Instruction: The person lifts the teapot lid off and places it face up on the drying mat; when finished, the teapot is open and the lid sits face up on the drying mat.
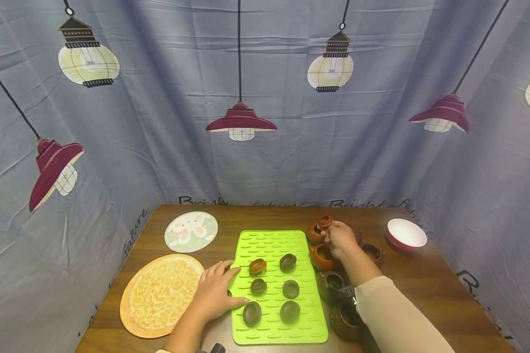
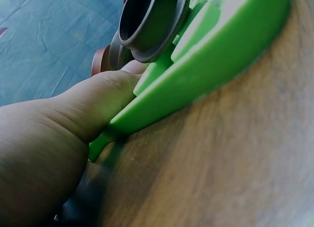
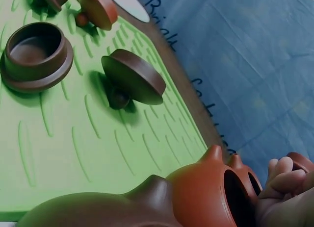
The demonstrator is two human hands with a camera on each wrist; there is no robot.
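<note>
My right hand [image 1: 341, 239] pinches a reddish-brown teapot lid [image 1: 325, 222] above the teapots at the mat's right side. Below it sit an orange teapot [image 1: 321, 257] and a second orange teapot [image 1: 314, 234], both without lids on. My left hand [image 1: 214, 294] rests with spread fingers on the left edge of the green mat [image 1: 271, 294]. Its thumb [image 2: 98, 99] touches the mat's rim beside a dark lid [image 2: 152, 26]. Several lids lie upside down or tilted on the mat, among them an orange lid [image 1: 257, 266] and a dark brown lid [image 1: 290, 311].
Dark teapots [image 1: 346, 321] line the mat's right side, partly hidden under my right forearm. A white-and-red bowl [image 1: 406, 234] stands at the back right. To the left lie a round pizza-like mat [image 1: 163, 294] and an oval rabbit-print mat [image 1: 191, 232]. A curtain [image 1: 256, 166] hangs behind the table.
</note>
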